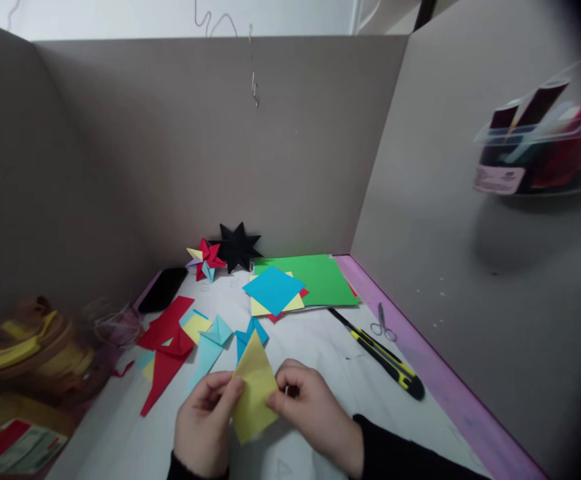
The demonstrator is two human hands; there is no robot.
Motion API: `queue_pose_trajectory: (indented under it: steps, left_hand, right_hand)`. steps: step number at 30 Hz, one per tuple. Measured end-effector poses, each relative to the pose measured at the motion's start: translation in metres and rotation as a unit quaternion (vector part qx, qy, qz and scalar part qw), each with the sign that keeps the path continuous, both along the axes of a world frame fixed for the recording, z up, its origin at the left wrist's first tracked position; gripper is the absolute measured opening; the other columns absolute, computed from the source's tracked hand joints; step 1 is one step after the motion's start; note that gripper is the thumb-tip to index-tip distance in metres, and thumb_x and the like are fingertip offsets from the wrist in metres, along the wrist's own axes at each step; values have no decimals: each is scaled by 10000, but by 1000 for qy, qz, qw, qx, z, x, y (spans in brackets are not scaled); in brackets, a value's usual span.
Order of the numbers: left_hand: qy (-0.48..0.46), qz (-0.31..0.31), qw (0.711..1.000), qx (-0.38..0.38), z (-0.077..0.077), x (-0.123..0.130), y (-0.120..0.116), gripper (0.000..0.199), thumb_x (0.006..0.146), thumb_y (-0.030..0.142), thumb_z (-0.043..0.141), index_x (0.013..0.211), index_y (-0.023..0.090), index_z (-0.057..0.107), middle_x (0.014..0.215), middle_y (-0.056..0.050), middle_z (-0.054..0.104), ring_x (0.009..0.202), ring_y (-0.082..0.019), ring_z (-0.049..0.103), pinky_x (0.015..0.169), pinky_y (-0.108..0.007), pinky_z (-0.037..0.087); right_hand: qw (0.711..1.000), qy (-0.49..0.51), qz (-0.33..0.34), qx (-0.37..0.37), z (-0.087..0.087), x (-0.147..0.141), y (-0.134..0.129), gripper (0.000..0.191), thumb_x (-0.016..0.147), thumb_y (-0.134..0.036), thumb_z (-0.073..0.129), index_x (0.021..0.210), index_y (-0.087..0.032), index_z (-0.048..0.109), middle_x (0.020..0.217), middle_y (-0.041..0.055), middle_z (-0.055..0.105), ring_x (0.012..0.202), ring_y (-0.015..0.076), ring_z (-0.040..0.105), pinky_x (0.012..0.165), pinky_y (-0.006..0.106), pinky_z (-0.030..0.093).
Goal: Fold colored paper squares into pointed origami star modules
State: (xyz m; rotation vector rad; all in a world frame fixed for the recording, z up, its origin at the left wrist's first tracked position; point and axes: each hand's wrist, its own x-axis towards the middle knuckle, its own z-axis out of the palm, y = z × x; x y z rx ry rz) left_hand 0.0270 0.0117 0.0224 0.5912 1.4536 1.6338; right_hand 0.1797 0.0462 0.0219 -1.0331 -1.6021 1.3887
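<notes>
A piece of yellow paper (254,393), pointed at the top, is held just above the white table surface. My left hand (205,417) pinches its left edge between thumb and fingers. On the opposite edge, my right hand (310,403) grips the paper with thumb and curled forefinger. Just behind the paper lies a folded blue piece (251,333), partly hidden by it. Left of that is a folded light-blue piece (215,337). Farther left rest folded red pieces (170,353) beside small yellow and blue bits.
Blue, yellow and red squares (274,290) overlap green sheets (315,280) at the back. A utility knife (385,357) and small scissors (382,327) lie right. Paper stars (238,247) and a black phone (163,290) sit behind. Grey panels (220,147) enclose the table.
</notes>
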Motion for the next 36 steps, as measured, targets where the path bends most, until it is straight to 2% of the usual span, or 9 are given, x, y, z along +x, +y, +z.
queue_pose_trajectory:
  steps: [3, 7, 12, 16, 19, 21, 23, 29, 36]
  left_hand:
    - [-28, 27, 999, 16, -1, -2, 2, 406, 454, 397, 827, 690, 139, 622, 574, -10, 661, 525, -130, 599, 493, -194, 472]
    - [-46, 16, 999, 0, -2, -9, 5, 421, 418, 378, 843, 680, 134, 622, 547, -3, 654, 498, -121, 582, 459, -186, 455]
    - [-40, 32, 999, -3, -3, -17, 8, 444, 391, 405, 845, 673, 145, 621, 532, 13, 648, 494, -125, 585, 444, -185, 451]
    - [-21, 46, 999, 4, -4, -21, 9, 437, 393, 408, 842, 675, 150, 629, 544, 13, 648, 511, -127, 593, 453, -181, 458]
    - [5, 55, 998, 20, -1, -16, 6, 421, 398, 404, 841, 665, 147, 642, 572, -6, 663, 530, -129, 599, 500, -190, 486]
    - [33, 27, 999, 27, 3, -5, 1, 395, 409, 411, 835, 633, 146, 646, 558, -13, 657, 520, -139, 596, 497, -198, 490]
    - [69, -14, 997, 33, 7, 8, -7, 341, 483, 424, 805, 637, 158, 657, 547, -7, 647, 505, -136, 585, 485, -194, 479]
    - [166, -91, 981, 30, 14, 25, -20, 247, 582, 407, 751, 629, 176, 678, 587, -18, 657, 541, -140, 582, 523, -188, 472]
    - [219, -109, 969, 33, 15, 19, -19, 237, 618, 415, 724, 627, 184, 672, 572, -7, 642, 523, -136, 573, 508, -187, 462]
  right_hand:
    - [1000, -2, 14, -22, -2, 0, -1, 299, 744, -318, 616, 533, -162, 471, 632, -16, 451, 605, 109, 431, 560, 235, 333]
    - [1000, -7, 24, -17, -4, -1, -2, 281, 714, -289, 649, 525, -159, 487, 652, -12, 474, 626, 111, 454, 574, 231, 337]
    - [999, -2, 35, -7, -10, -3, -4, 380, 734, -428, 631, 506, -164, 477, 622, -11, 463, 605, 112, 442, 562, 236, 326]
    - [999, -2, 45, 9, -16, -1, 1, 503, 672, -499, 681, 462, -167, 368, 576, -33, 391, 550, 91, 374, 510, 226, 273]
    - [999, 36, 23, 11, -10, 3, 9, 500, 706, -578, 614, 524, -174, 383, 559, -47, 352, 523, 83, 329, 498, 225, 252]
    - [997, 73, -12, 12, -1, 5, 12, 438, 678, -579, 644, 687, -171, 484, 644, -29, 441, 586, 98, 391, 545, 223, 303]
    - [995, 96, -9, 13, 10, 5, 11, 487, 607, -535, 725, 870, -165, 548, 793, 12, 537, 706, 131, 468, 629, 237, 358]
    - [985, 130, 13, -115, 20, 4, 3, 285, 649, -386, 723, 679, -135, 591, 655, -6, 532, 604, 110, 456, 570, 232, 351]
    - [957, 256, -35, -129, 20, 4, 8, 243, 650, -291, 726, 584, -142, 545, 605, -29, 490, 600, 94, 423, 593, 224, 337]
